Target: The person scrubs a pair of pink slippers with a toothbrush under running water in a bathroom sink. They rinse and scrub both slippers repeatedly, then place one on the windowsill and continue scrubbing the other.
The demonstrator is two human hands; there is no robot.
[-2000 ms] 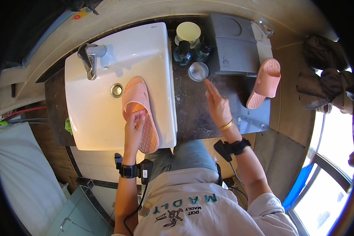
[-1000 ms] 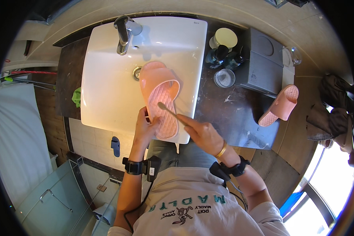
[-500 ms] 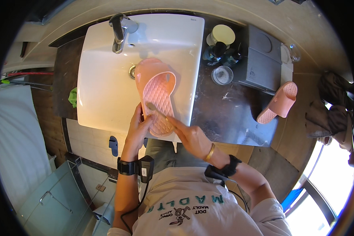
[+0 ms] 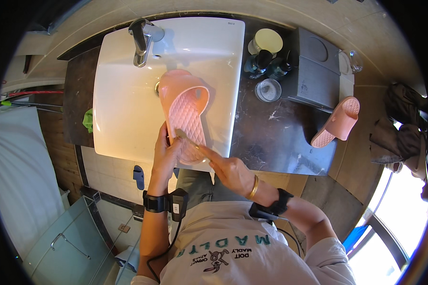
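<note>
My left hand (image 4: 166, 154) grips the near left edge of a pink slipper (image 4: 188, 114), its thumb over the side of the sole. The slipper is tilted above the white sink (image 4: 123, 104), its strap on the far side and its quilted footbed facing me. My right hand (image 4: 232, 172) closes around the handle of a slim small-headed brush (image 4: 188, 138), resembling a toothbrush. The brush's head meets the footbed near my left thumb. How the left fingers lie beneath the sole is hidden.
A chrome faucet (image 4: 140, 42) stands at the sink's back. On the dark counter (image 4: 276, 142) to the right are dark bottles (image 4: 257, 64), a glass jar (image 4: 268, 90), a grey box (image 4: 311, 71) and another pink slipper (image 4: 337, 122). A green cloth (image 4: 88, 120) lies left of the sink.
The slipper's strap end has shifted slightly left and tipped, showing more of the strap opening. The brush head has slid a little toward me along the footbed. My left hand keeps its hold.
</note>
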